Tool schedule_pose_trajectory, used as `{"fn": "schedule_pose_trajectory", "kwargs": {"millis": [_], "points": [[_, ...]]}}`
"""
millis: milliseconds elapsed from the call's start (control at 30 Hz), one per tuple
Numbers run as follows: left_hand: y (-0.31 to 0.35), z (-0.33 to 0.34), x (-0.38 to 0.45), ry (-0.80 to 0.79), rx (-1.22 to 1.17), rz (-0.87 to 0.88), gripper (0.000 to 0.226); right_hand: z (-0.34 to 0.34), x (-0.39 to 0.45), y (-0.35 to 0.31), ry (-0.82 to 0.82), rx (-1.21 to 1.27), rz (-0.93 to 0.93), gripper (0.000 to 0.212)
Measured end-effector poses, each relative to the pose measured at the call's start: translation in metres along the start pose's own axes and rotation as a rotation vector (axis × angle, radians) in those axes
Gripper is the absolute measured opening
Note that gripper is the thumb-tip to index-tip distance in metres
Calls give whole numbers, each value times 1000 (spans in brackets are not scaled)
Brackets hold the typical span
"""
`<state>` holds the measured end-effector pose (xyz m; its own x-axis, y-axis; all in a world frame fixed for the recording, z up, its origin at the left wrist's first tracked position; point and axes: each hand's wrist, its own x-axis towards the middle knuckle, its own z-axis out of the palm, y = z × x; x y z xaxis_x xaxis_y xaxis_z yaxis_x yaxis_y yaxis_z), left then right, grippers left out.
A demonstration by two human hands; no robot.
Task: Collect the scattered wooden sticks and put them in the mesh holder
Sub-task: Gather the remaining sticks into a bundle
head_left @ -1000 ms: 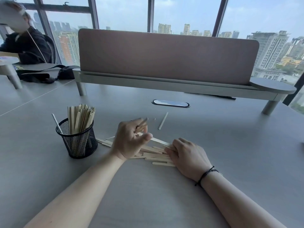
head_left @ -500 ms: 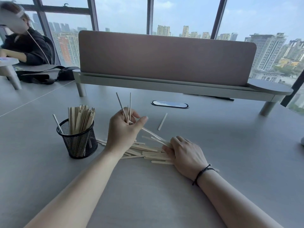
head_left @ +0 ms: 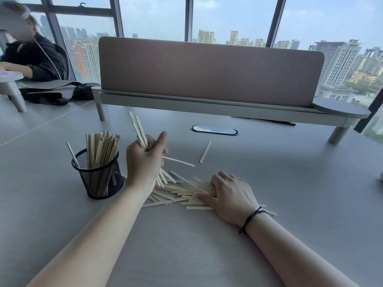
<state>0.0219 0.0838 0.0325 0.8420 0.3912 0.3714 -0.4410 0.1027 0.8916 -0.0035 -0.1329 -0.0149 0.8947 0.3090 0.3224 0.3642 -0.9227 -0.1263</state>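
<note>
Your left hand (head_left: 145, 162) is raised above the desk (head_left: 269, 193), fingers curled round a small bundle of wooden sticks (head_left: 137, 129); their upper ends fan out past your knuckles, while the lower ends drop behind your palm, so you cannot count how many you hold. Your right hand (head_left: 230, 195) lies on the scattered sticks (head_left: 176, 191), its fingertips bent down into the pile and its thumb against the near edge of it; whether any stick is actually pinched there, you cannot tell. The hand covers the right part of the pile, and a stick end pokes out past your wrist by the black cord bracelet (head_left: 250, 218).

The mesh holder (head_left: 99, 177) stands upright just left of your left forearm, already packed with sticks, one thin one leaning out over its left rim. Two loose sticks lie apart from the pile, toward the far edge: one long stick (head_left: 180, 161) just beyond your left hand, one short stick (head_left: 205, 152) nearer the oval cable port (head_left: 214, 130).

The desk is plain grey. Along its far edge runs a raised shelf (head_left: 217, 109) carrying a brown divider panel (head_left: 207, 69). Behind it, tall windows show a hazy skyline. At the far left corner another person (head_left: 35, 56) sits in dark clothes, cut off by the frame.
</note>
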Motion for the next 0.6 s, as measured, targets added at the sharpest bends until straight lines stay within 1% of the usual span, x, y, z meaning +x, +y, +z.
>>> {"fn": "schedule_pose_trajectory", "kwargs": {"millis": [67, 233, 300, 433, 600], "points": [[5, 2, -3, -23, -32, -17, 60, 0, 2, -1, -10, -5, 5, 60], [16, 4, -6, -66, -304, -168, 63, -1, 4, -1, -30, -51, -3, 63], [19, 4, -8, -72, -356, -225, 62, 0, 4, -3, -32, -78, -26, 65], [19, 3, -13, -126, -347, -257, 61, -1, 3, -4, -19, -49, -37, 57], [20, 3, -15, -161, -311, -240, 62, -3, 3, -5, -44, -59, -35, 58]]}}
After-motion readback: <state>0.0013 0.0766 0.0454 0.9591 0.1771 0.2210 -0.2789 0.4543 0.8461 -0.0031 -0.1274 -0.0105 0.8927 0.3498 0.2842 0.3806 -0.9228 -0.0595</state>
